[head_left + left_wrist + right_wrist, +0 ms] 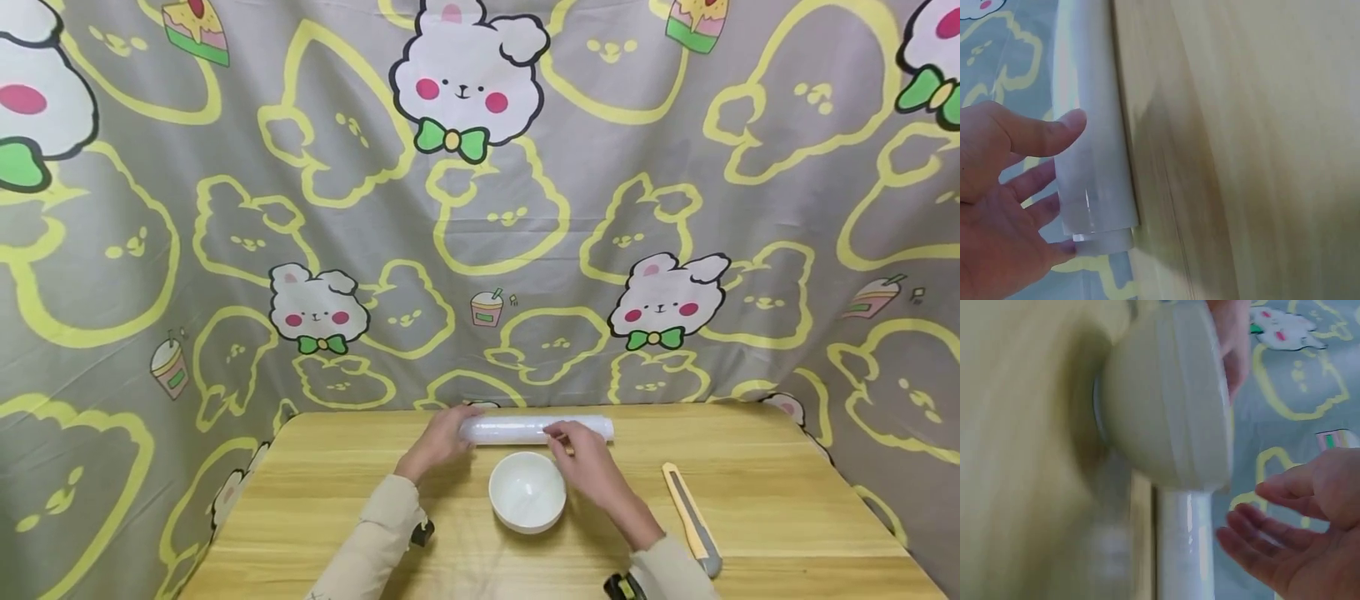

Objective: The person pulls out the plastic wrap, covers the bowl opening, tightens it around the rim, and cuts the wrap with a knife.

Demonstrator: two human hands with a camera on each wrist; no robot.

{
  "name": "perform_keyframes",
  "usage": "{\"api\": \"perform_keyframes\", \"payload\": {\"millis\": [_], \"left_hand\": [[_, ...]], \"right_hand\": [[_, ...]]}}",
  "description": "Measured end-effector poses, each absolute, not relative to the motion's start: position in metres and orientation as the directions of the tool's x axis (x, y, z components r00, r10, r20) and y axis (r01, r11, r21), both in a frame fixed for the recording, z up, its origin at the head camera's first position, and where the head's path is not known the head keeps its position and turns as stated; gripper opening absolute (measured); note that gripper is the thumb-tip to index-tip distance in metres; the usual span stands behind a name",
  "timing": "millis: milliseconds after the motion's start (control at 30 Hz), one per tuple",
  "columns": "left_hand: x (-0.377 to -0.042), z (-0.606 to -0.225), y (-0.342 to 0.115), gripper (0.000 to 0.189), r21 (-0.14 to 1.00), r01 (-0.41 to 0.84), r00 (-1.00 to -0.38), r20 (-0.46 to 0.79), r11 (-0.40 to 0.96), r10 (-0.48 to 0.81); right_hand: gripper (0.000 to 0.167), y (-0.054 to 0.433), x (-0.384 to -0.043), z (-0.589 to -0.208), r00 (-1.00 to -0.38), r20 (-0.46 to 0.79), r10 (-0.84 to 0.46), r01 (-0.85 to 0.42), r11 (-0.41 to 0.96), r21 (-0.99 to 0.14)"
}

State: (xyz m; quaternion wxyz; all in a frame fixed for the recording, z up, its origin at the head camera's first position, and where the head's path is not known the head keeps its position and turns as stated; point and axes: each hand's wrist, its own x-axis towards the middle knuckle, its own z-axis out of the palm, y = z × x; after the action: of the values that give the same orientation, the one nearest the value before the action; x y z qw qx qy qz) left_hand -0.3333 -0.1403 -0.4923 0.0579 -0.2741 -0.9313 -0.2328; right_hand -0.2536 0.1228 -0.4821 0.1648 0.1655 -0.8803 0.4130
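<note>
A roll of clear cling film [506, 429] lies along the table's back edge. My left hand [442, 440] is at its left end; in the left wrist view the thumb [1066, 130] lies over the near side and the other fingers pass behind the roll. My right hand [590, 471] is over the roll's right half, thumb and fingers spread apart in the right wrist view, holding nothing; whether a fingertip touches the film I cannot tell. A white bowl [527, 493] stands upright in front of the roll, between my hands.
A yellow and grey box cutter [690, 517] lies on the wooden table [780, 500] to the right of my right hand. A grey curtain [510, 242] with rabbit prints hangs right behind the table's back edge and around both sides.
</note>
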Motion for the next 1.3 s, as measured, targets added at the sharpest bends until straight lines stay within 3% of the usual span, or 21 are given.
{"api": "perform_keyframes", "payload": {"millis": [233,400,867,1300], "left_hand": [[-0.331,-0.493,-0.124,0.046,0.376,0.592,-0.805,0.317,0.713,0.501],[-0.335,-0.488,-0.105,0.029,0.438,0.599,-0.801,0.335,0.67,0.496],[-0.339,-0.491,-0.086,0.021,0.421,0.519,-0.854,0.298,0.744,0.427],[-0.342,-0.499,-0.087,0.015,0.481,0.52,-0.848,0.388,0.706,0.361]], "right_hand": [[0.017,0.132,-0.308,-0.492,-0.848,0.415,-0.33,-0.522,0.652,-0.549],[0.016,0.131,-0.327,-0.495,-0.801,0.429,-0.418,-0.593,0.653,-0.471],[0.011,0.117,-0.332,-0.498,-0.849,0.366,-0.38,-0.521,0.719,-0.46],[0.009,0.119,-0.335,-0.501,-0.786,0.456,-0.418,-0.588,0.733,-0.341]]}}
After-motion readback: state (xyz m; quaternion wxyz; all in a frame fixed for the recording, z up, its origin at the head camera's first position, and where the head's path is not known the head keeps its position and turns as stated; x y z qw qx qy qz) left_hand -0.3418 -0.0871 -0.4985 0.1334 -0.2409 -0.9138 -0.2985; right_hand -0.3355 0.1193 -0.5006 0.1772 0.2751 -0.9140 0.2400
